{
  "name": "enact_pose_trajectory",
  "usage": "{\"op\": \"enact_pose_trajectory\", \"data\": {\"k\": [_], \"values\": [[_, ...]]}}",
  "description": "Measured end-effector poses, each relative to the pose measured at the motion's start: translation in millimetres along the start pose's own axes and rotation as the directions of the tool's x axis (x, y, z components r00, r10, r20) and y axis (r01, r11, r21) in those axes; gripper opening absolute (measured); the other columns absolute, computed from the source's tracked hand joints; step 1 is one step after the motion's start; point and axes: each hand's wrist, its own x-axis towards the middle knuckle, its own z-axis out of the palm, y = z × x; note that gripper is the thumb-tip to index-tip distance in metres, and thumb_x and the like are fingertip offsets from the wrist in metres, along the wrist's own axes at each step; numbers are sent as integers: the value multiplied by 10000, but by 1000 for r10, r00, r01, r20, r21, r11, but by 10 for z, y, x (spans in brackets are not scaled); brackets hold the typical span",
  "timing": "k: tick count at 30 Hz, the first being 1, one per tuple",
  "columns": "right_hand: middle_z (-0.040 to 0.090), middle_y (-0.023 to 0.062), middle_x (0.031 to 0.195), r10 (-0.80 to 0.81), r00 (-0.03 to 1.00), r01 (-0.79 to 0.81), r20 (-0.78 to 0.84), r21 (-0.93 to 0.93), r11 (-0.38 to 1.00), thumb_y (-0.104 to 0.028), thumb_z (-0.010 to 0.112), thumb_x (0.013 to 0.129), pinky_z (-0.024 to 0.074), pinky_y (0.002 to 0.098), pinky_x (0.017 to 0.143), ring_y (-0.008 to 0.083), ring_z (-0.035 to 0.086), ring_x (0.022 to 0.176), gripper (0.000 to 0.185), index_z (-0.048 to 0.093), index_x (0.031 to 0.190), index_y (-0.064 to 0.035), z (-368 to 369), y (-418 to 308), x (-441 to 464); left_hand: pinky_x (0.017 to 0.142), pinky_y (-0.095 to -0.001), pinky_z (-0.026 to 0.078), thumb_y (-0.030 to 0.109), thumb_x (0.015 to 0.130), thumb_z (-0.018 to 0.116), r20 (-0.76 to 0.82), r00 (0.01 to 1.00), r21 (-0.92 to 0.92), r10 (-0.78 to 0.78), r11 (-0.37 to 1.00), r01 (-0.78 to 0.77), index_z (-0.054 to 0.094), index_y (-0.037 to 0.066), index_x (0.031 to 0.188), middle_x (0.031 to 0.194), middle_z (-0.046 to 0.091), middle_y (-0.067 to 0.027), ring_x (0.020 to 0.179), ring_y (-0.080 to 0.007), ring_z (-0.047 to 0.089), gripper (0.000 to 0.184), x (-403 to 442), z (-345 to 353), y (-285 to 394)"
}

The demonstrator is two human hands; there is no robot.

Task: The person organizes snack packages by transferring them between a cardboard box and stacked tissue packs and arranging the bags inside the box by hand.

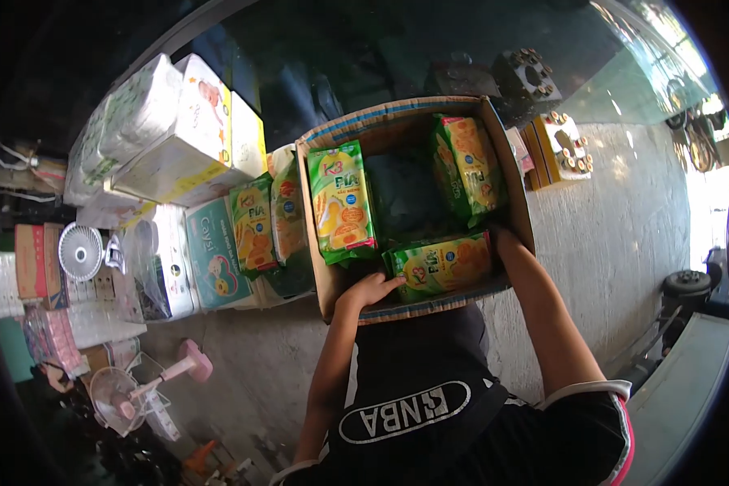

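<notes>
An open cardboard box [322, 292] stands in front of my body, with several green and orange K3 PIA pastry packs along its inner sides. The pastry pack nearest me [444, 266] lies lengthwise by the near wall, between my two hands. My left hand [368, 290] holds its left end, thumb against the wrapper. At the right end is my right hand [504, 241], reaching inside the box with its fingers mostly hidden. One pastry pack [340, 198] leans at the left wall and another pack [470, 168] at the right. The box's middle is dark.
More pastry packs [253, 225] sit just left of the box, beside a teal Caysi pack [217, 251]. Large white and yellow cartons [194, 134] are stacked behind. A pink fan [121, 401] stands at lower left, and a yellow-sided box [555, 150] right of the cardboard box.
</notes>
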Motion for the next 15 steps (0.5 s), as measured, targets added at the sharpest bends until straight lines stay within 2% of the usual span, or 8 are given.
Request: {"op": "enact_pose_trajectory", "data": {"k": [2,4,6,9,11,12,14,15], "values": [[604,121,666,-42,999,41,-9,-107,993,-327,504,757,489,362,533,254,590,585,312,586,677,-37,58,21,-50,917,-332,344,561,783,474,-30,1000,-42,7,999,-9,458,-36,1161,1159,474,-262,1119,-344,433,707,-1,-4,-9],[605,124,675,-84,996,80,-8,-209,975,-327,505,756,487,366,545,262,589,597,313,588,687,-34,190,-1,-140,934,-321,328,533,779,505,-134,977,-92,166,980,-179,386,-16,1224,1210,448,-230,1146,-332,409,716,-21,26,-36],[606,127,684,-128,992,121,-5,-307,944,-328,507,755,485,371,556,270,589,609,314,590,697,-30,278,-67,-206,944,-315,316,518,786,509,-135,973,-170,187,963,-209,349,11,1256,1239,427,-203,1161,-319,396,709,68,57,-125],[609,132,697,-203,979,182,-1,-439,880,-328,508,753,483,378,574,282,588,628,317,593,713,-25,349,98,-369,920,-318,339,523,791,498,-152,954,-134,259,951,-279,413,12,1212,1179,482,-199,1121,-299,440,667,-91,-40,15],[610,135,705,-254,967,218,2,-518,827,-329,509,752,481,382,585,290,588,640,320,595,723,-22,487,73,-479,852,-338,391,549,790,481,-159,961,-282,226,923,-263,470,-23,1139,1035,557,-229,1024,-298,520,670,-145,-94,24],[611,137,709,-281,960,236,7,-560,794,-329,510,752,480,385,591,294,588,646,321,596,728,-21,549,58,-521,852,-338,391,549,790,481,-179,959,-295,221,918,-267,470,-23,1139,1035,557,-229,1024,-298,520,670,-141,-100,24],[612,140,718,-328,944,268,34,-655,706,-330,511,751,479,389,603,302,587,658,324,598,738,-17,612,-2,-593,751,-361,440,581,784,462,-359,926,-189,114,963,-192,547,-60,995,837,598,-243,882,-314,586,680,-152,-47,4],[613,141,722,-344,938,278,48,-699,658,-330,511,750,478,392,609,306,587,665,326,599,743,-16,637,-38,-595,751,-361,440,581,784,462,-374,923,-216,92,959,-183,547,-60,995,837,598,-243,882,-314,586,680,-183,-34,15]]}}
